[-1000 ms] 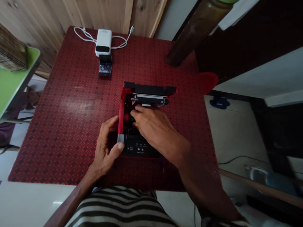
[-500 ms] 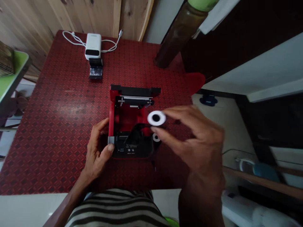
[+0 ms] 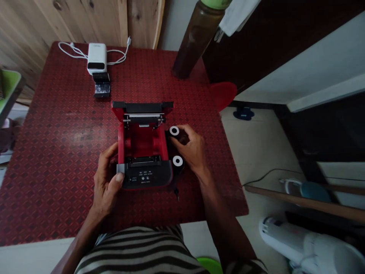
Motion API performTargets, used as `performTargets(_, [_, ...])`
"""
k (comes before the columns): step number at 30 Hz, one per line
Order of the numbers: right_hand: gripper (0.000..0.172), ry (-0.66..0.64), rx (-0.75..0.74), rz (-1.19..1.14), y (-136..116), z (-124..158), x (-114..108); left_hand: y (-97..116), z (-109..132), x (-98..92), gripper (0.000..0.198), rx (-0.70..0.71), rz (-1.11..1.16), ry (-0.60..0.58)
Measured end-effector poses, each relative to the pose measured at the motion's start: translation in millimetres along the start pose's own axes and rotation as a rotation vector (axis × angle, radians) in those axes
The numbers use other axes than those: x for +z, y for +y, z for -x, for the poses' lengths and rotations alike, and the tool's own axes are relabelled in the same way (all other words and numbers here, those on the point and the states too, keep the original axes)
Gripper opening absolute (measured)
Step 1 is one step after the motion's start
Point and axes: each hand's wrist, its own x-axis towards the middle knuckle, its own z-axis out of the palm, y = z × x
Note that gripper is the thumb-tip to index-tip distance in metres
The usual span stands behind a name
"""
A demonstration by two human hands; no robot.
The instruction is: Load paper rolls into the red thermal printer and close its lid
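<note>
Head camera: the red-and-black case [image 3: 155,176] sits on the patterned red table [image 3: 71,114] in front of the person, its lid [image 3: 142,107] tipped up at the far side. The red floor and side walls of the compartment [image 3: 142,140] lie in full view; a dark bar runs along its near edge, and a roller [image 3: 142,120] spans the underside of the lid. Nearer the person, the case carries a dark panel with small buttons and pale print.

The left hand [image 3: 106,184] is clamped on the case, thumb over the grey front corner and fingers along the left wall. The right hand [image 3: 191,150] has thumb and fingertips closed about the far roll [image 3: 174,134], a dark roll with a white ring on top, just outside the right wall. The near roll [image 3: 177,165], also white-ringed, stands close beside the panel's right end, between the case and the right wrist. A small dark piece with a thin pin [image 3: 176,193] lies nearer the table edge.

Toward the back, a white device [image 3: 97,55] lies with a white cable [image 3: 119,57] looped to both sides and a curled black strip [image 3: 102,85] at its near end. A tall brownish bottle [image 3: 194,42] with a green cap stands at the far right, well apart from the case; its contents are too dark to tell
</note>
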Motion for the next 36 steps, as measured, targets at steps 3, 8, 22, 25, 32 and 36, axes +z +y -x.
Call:
performTargets(3, [0.027, -0.042, 0.017, 0.008, 1.3, 2.0, -3.6, 0.3, -0.6, -0.2, 0.062, 0.019, 0.002, 0.001])
performTargets(8, [0.037, -0.064, 0.067, 0.018, -0.3, 28.1, -36.5, 0.8, -0.6, 1.1, 0.064, 0.012, -0.002, 0.007])
performTargets(22, [0.025, -0.134, 0.020, 0.009, -13.5, 81.9, -40.3, -2.9, 0.5, 1.5, 0.062, 0.042, 0.015, -0.007])
performTargets(25, [0.031, -0.140, -0.139, 0.126, -52.5, 76.7, -65.9, -3.2, 2.2, 1.7, 0.062, 0.021, 0.036, -0.013])
performTargets(32, [0.029, -0.359, -0.682, 0.609, -131.2, 35.0, -24.6, -1.5, 4.4, 0.2, 0.066, -0.028, 0.030, -0.035])
performTargets(36, [0.025, -0.457, -0.678, 0.882, -134.4, 22.9, 13.5, -1.8, 7.3, 0.4, 0.069, -0.082, 0.072, -0.049])
